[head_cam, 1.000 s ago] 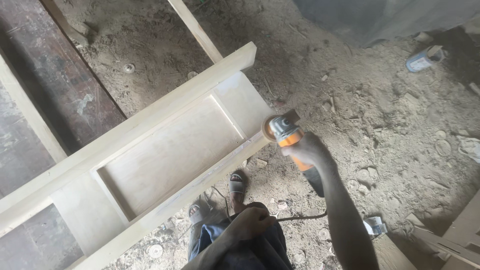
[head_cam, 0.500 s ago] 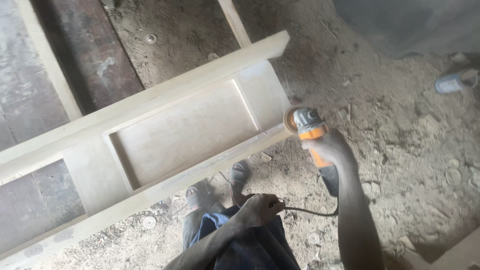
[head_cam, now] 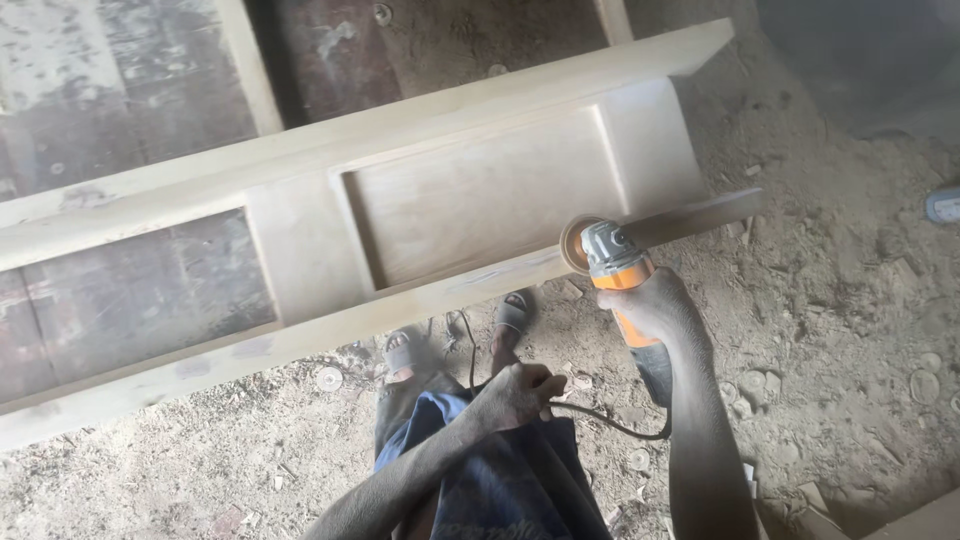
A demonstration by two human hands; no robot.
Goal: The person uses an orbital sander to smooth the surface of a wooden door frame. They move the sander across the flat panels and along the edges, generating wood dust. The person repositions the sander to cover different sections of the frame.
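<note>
Grinder (head_cam: 618, 275), orange and grey, gripped in closed fingers of right hand (head_cam: 658, 308), disc pressed against lower rail of pale wooden door frame (head_cam: 470, 200) lying flat across dusty ground. Black cable (head_cam: 600, 418) trailing from grinder's rear to left hand (head_cam: 515, 395), fingers curled shut around it, resting over blue trousers (head_cam: 510, 480). Sandalled feet (head_cam: 455, 335) just beneath frame's edge. Sawdust and wood chips (head_cam: 850, 330) scattered around.
</note>
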